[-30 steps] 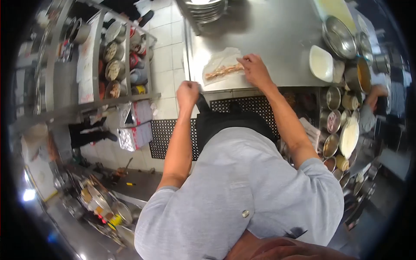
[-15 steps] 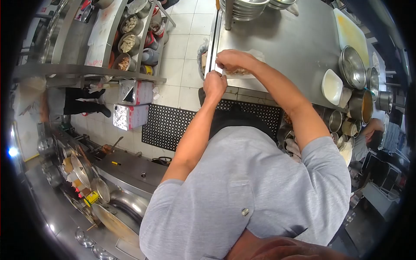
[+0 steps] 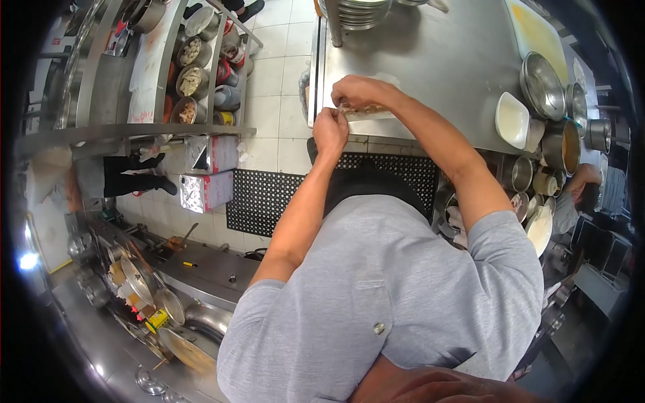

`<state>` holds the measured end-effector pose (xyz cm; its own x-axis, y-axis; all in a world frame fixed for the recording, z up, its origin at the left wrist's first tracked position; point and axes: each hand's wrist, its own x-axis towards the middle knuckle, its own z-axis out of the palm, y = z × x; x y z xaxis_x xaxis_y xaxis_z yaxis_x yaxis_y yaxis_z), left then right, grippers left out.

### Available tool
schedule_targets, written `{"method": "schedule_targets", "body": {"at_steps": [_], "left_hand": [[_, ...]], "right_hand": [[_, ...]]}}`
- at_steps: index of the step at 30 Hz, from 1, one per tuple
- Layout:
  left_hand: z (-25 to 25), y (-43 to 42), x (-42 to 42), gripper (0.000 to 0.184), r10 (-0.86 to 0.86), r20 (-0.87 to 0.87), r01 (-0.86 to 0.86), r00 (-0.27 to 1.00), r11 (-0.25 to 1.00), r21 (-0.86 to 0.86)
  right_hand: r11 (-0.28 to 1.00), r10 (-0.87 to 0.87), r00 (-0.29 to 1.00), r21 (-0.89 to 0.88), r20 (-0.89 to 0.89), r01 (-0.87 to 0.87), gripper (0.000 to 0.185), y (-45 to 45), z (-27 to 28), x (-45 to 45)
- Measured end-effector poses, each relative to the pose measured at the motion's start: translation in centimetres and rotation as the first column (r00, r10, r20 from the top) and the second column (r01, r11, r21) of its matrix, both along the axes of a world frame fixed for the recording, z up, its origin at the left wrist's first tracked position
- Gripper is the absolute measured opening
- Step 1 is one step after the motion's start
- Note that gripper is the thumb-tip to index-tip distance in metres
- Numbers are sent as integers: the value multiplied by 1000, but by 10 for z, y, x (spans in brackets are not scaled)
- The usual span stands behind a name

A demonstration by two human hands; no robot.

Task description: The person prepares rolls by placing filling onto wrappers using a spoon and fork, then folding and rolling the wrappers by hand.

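My left hand is pinched closed at the near left corner of the steel table. What its fingers hold is too small to make out. My right hand curls palm down just beyond it, the fingertips of both hands close together. Under and beside the right hand lies a flat, pale piece with brownish bits, partly covered by the hand and wrist. A thin whitish sheet or film shows behind the right wrist. Whether the right fingers grip this piece is hidden.
The steel table bears stacked metal plates, a white dish and metal bowls. A shelf at left holds food pots. Boxes stand by a black mat. Other people stand at left and right.
The whole view has shifted slightly. My left hand's fingertips have tilted up beside the right hand, and more of the pale piece shows under the right hand.
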<state>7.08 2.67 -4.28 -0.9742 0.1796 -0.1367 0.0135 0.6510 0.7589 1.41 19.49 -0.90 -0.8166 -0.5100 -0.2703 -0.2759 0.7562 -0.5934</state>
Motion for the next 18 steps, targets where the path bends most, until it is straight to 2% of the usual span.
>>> {"method": "schedule_targets", "body": {"at_steps": [3, 7, 9, 10, 11, 12, 13, 14, 16, 17, 18], "left_hand": [[1, 6, 3, 17, -2, -51, 4, 999, 999, 42], [-2, 12, 3, 16, -58, -93, 58, 994, 998, -3], [-2, 10, 5, 16, -130, -221, 130, 967, 991, -13], [-4, 8, 6, 16, -135, -222, 135, 966, 991, -12], [-8, 4, 6, 18, -136, -315, 152, 939, 988, 24], [-10, -2, 6, 21, -132, -406, 170, 904, 984, 58], [-12, -10, 6, 39, -255, -470, 272, 845, 962, -32], [-14, -15, 8, 39, -258, -471, 276, 844, 961, -33], [-9, -20, 12, 55, -509, -461, 447, 727, 860, -246], [-17, -22, 13, 65, -535, -497, 448, 683, 845, -292], [-14, -22, 12, 65, -536, -497, 449, 682, 844, -293]], "right_hand": [[1000, -19, 997, -14, -74, 18, 22, 6, 5, 7], [999, -27, 1000, -24, -11, 26, 17, 16, 2, 10], [993, 18, 974, -112, -225, -45, 13, 22, -5, 16], [993, 13, 974, -111, -226, -39, 13, 25, -10, 16], [992, 0, 972, -123, -235, -30, 13, 26, -14, 16], [990, -13, 970, -137, -244, -22, 13, 27, -17, 15], [990, -17, 969, -139, -246, -18, 13, 27, -21, 15], [988, -12, 963, -149, -270, -30, 13, 27, -24, 14], [987, -9, 955, -158, -296, -40, 14, 29, -24, 13], [984, -23, 958, -176, -287, -29, 14, 29, -25, 13], [981, -36, 960, -194, -277, -19, 15, 29, -26, 14]]}}
